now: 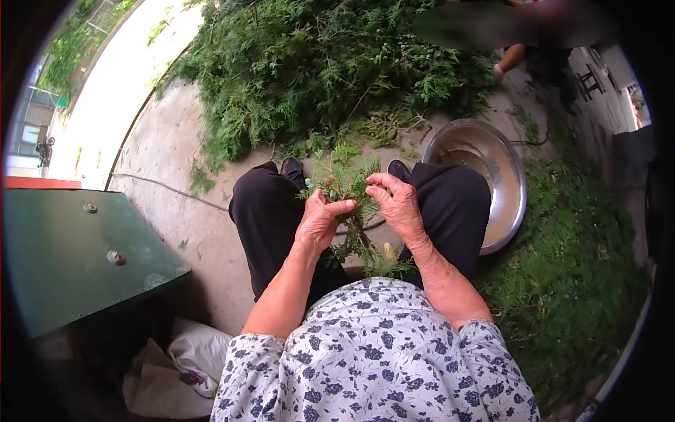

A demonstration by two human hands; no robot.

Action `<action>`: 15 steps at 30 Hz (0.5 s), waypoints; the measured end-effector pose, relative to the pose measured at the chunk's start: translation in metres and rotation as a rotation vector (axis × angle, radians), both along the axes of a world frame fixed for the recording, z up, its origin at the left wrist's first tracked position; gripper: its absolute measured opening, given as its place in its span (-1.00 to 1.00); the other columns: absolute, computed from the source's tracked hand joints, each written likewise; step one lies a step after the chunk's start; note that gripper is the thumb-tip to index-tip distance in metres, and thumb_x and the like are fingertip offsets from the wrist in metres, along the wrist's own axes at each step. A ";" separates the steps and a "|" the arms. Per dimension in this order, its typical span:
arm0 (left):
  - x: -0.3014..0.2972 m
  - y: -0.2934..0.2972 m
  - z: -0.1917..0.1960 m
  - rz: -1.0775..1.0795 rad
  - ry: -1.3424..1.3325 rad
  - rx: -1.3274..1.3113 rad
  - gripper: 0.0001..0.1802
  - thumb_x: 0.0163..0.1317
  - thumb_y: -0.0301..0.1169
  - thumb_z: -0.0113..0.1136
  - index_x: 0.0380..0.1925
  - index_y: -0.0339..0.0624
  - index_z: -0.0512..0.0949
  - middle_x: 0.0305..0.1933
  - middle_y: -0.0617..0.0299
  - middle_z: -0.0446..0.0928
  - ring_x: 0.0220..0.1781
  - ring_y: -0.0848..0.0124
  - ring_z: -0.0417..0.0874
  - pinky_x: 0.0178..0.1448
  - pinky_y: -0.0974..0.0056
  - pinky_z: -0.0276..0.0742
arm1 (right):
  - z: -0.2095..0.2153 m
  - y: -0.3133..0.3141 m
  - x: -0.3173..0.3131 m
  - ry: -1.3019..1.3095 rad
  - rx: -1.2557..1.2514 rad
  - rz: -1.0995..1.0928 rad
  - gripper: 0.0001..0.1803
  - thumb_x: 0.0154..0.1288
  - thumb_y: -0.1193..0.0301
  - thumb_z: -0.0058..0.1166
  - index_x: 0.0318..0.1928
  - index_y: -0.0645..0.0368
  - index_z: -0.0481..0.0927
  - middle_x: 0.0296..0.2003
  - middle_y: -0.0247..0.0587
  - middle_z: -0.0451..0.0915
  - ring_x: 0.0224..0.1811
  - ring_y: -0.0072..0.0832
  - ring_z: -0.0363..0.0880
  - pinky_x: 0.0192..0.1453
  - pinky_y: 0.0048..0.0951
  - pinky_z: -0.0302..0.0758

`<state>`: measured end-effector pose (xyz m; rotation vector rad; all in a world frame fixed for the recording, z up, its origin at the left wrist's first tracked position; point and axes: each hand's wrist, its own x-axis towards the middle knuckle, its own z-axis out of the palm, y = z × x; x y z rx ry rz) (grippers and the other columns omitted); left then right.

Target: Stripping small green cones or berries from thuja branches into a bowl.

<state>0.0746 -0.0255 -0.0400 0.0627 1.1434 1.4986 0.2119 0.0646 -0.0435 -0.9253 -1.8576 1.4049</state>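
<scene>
Between my knees I hold a green evergreen sprig [346,171] with scale-like leaves and small blue-green cones. My left hand [320,225] is closed around its stems, thumb lying across them. At the sprig's right side, my right hand [399,209] has thumb and forefinger pinched together; whatever is in that pinch is too small to make out. More leafy pieces hang below my hands, near my lap. A wide metal basin [517,193] stands just beyond my right knee, with some small matter in its bottom.
A big heap of evergreen branches [316,70] lies ahead; loose cut greenery [555,281] covers the floor at right. A dark green metal box [77,246] stands at left, above white sacks [200,352]. A cable [165,184] crosses the concrete. Another person's arm [512,58] reaches in at far right.
</scene>
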 end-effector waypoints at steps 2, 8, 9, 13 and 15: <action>0.001 -0.001 -0.001 -0.028 -0.006 0.019 -0.31 -0.13 -0.79 0.22 0.08 -0.29 0.25 -0.11 0.14 0.48 -0.10 0.34 0.54 0.01 0.29 0.47 | 0.003 0.002 -0.001 -0.010 0.091 -0.017 -0.84 0.15 0.45 0.11 -0.25 0.22 0.54 -0.48 -0.20 0.56 -0.43 -0.45 0.55 -0.32 -0.43 0.43; 0.002 -0.004 -0.006 -0.103 -0.023 0.043 -0.15 -0.16 -0.80 0.21 0.20 -0.21 0.14 -0.07 0.14 0.46 -0.10 0.35 0.54 -0.04 0.30 0.51 | 0.005 0.000 -0.001 -0.123 -0.012 -0.010 -0.89 0.21 0.45 0.06 -0.35 0.24 0.47 -0.55 -0.20 0.51 -0.56 -0.52 0.47 -0.49 -0.48 0.41; 0.001 -0.003 -0.005 -0.104 -0.023 0.043 -0.15 -0.16 -0.80 0.21 0.20 -0.21 0.14 -0.07 0.14 0.46 -0.10 0.35 0.54 -0.04 0.30 0.51 | 0.003 0.000 -0.001 0.046 -0.386 -0.053 -0.88 0.24 0.43 0.04 -0.33 0.22 0.46 -0.55 -0.24 0.49 -0.59 -0.58 0.42 -0.55 -0.54 0.35; 0.000 -0.003 0.006 -0.061 -0.023 0.042 -0.17 -0.17 -0.80 0.21 0.18 -0.22 0.16 -0.10 0.15 0.48 -0.14 0.36 0.56 -0.06 0.30 0.52 | -0.012 0.010 0.005 0.559 -1.031 -0.221 -0.86 0.29 0.37 0.03 -0.30 0.17 0.43 -0.51 -0.33 0.43 -0.62 -0.72 0.29 -0.64 -0.71 0.19; -0.001 -0.007 0.005 -0.062 0.007 0.046 -0.19 -0.16 -0.81 0.19 0.17 -0.24 0.16 -0.10 0.14 0.47 -0.14 0.38 0.55 -0.06 0.31 0.51 | -0.015 0.027 0.015 0.626 -1.027 -0.159 -0.85 0.28 0.37 0.03 -0.30 0.18 0.43 -0.47 -0.28 0.44 -0.58 -0.67 0.34 -0.62 -0.65 0.25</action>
